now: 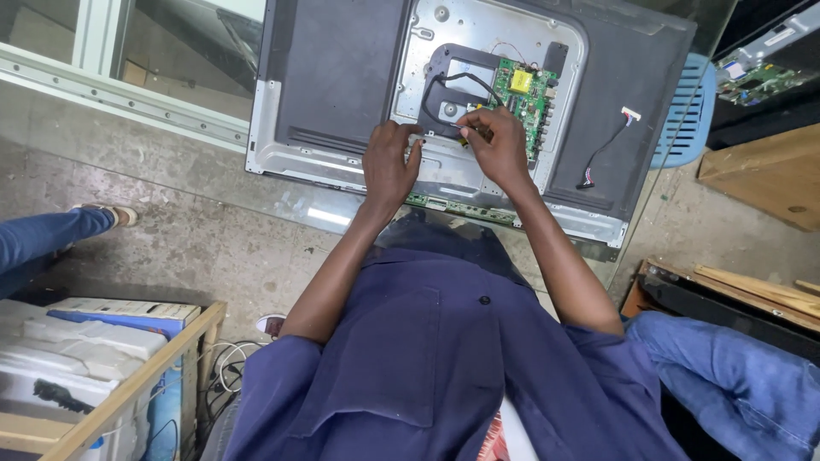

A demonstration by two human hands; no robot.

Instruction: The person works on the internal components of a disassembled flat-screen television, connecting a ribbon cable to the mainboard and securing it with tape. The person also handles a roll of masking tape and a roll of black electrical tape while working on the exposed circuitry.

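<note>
Small tool tip in right hand (498,147) too small to identify. TV back panel (342,77) top cut off by frame edge. Left hand (389,164) hides the panel beneath.

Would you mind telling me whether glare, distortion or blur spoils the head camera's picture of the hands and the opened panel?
Head view: even daylight, no hard shadows; soft glare on the glass tabletop; wide-angle bending at the edges. The left hand, right hand and green circuit board are fairly sharp, though what the right fingers pinch is too small to tell.
</note>
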